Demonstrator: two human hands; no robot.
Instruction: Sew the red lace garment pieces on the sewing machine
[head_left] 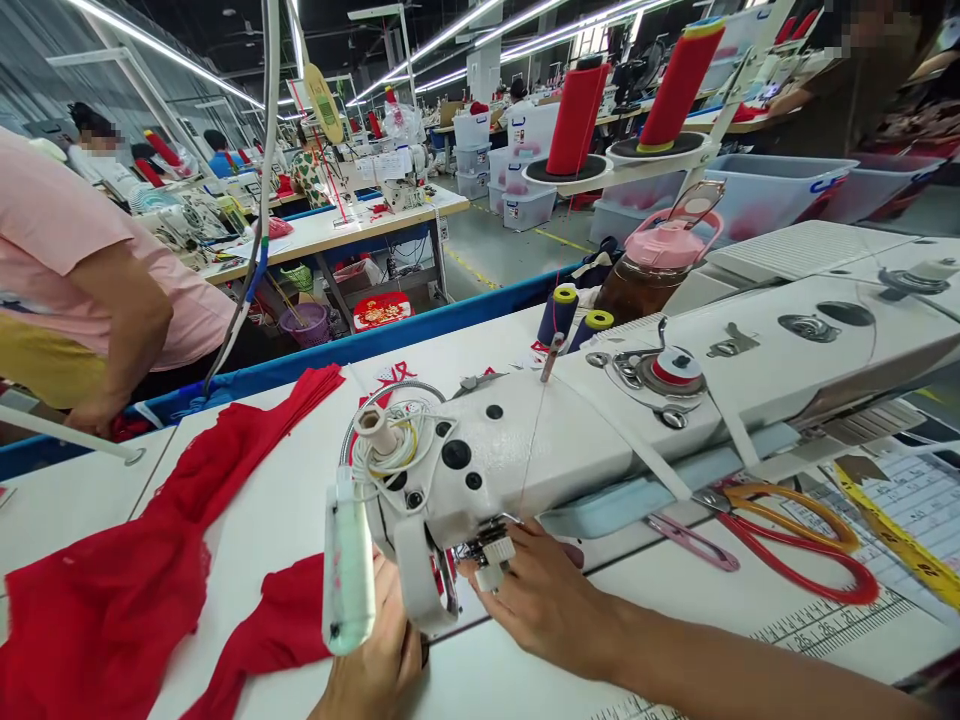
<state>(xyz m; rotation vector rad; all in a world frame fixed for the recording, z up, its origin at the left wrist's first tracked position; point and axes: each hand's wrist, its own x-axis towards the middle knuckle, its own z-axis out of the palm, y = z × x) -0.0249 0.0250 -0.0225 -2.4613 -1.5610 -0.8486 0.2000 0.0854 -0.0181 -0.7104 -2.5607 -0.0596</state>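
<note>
A white sewing machine reaches in from the right, its needle end between my hands. My right hand is at the needle side, fingers bent and drawn together close to the thread guides; what they grip, if anything, is too small to make out. My left hand is on the other side of the machine head, its fingers mostly hidden behind the head and the clear pale green guard. A piece of red fabric lies just left of that hand. A fine thread runs down the front of the machine.
More red fabric lies at the left of the white table. Orange-and-red-handled scissors, pink snips and a yellow tape measure lie right. Red thread cones and a pink-lidded bottle stand behind. A co-worker is at left.
</note>
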